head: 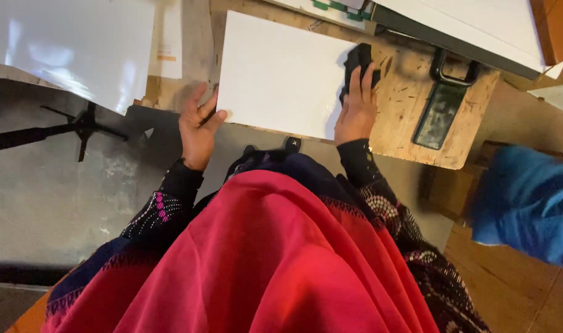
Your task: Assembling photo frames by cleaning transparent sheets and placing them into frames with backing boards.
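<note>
Pressing one black block (358, 61) with right hand (355, 111) fingers closed, left hand (198, 126) pinching one white sheet (281, 74).

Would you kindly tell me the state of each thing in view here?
white sheet: flat on the wooden board, held at both ends.
left hand: gripping the sheet's left edge.
right hand: pressing a black block.
black block: on the sheet's right edge.
wooden board: scratched, bearing a dark handled tool.
</note>
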